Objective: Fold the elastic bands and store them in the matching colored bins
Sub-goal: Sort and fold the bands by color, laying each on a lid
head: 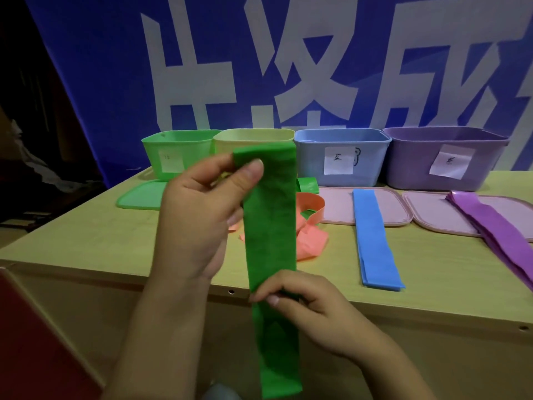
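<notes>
The green elastic band (pixel 269 226) is being held upright, long axis 12-to-6, w/ top pinched by the left hand (pixel 202 209), midsection pinched by the right hand (pixel 305 304); green bin (pixel 176 154) lying at 11, nearer the left.

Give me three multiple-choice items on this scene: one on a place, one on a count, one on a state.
1. Where does the blue band lie?
A. in the blue bin
B. on the table, its far end on a pink lid
C. in the left hand

2. How many bins stand in the row?
A. two
B. four
C. six

3. What do both hands grip?
A. green band
B. purple band
C. nothing

Key: 1 B, it lies flat across a lid and the table. 2 B, green, yellow, blue, purple. 3 A, left hand pinches the green band at its top, right hand lower down.
</notes>
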`<control>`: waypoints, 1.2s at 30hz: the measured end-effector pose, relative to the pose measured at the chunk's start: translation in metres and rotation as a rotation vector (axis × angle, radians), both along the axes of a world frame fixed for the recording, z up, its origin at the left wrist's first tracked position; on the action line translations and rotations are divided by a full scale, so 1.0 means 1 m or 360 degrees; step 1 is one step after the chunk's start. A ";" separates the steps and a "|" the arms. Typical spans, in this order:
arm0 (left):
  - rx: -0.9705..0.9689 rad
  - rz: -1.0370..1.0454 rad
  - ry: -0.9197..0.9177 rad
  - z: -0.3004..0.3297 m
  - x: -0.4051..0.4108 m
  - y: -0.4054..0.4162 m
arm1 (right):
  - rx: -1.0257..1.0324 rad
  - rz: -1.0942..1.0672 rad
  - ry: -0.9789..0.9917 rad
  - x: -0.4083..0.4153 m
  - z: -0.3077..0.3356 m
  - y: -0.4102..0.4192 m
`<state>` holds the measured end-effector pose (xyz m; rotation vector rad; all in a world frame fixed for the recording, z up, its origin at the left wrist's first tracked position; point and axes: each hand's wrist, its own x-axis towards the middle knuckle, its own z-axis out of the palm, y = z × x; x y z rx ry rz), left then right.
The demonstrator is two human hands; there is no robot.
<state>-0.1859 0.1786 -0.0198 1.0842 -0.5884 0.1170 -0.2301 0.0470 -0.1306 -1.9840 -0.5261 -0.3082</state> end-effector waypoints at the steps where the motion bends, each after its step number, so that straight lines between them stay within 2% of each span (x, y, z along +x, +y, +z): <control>1: -0.0005 0.0025 -0.0041 0.004 0.003 0.003 | -0.0040 0.0038 0.0061 0.001 -0.003 0.001; 6: 0.0215 0.0207 -0.0198 0.011 0.015 0.008 | -0.0068 0.0083 0.0231 0.005 -0.016 0.004; 12: 0.0147 0.0163 -0.0137 0.015 0.024 0.023 | 0.0054 0.0175 0.0462 0.010 -0.035 0.006; 14: 0.0163 0.0148 -0.0152 0.016 0.025 0.025 | 0.0039 0.0172 0.0452 0.013 -0.041 0.010; 18: 0.0154 0.0229 -0.0192 0.015 0.026 0.029 | -0.0193 0.0095 0.0367 0.023 -0.060 0.016; 24: 0.0099 0.0429 -0.0292 0.010 0.027 0.036 | -0.0045 -0.0081 0.0380 0.037 -0.091 0.021; 28: 0.0032 0.0498 -0.0326 0.003 0.024 0.035 | -0.0090 -0.0176 0.0296 0.046 -0.103 0.026; 33: 0.0339 0.0334 -0.0328 0.000 0.024 0.034 | -0.0173 -0.0215 0.0380 0.038 -0.094 0.033; 36: 0.0382 0.0358 -0.0338 -0.005 0.027 0.034 | -0.0423 -0.0085 0.0400 0.016 -0.059 0.031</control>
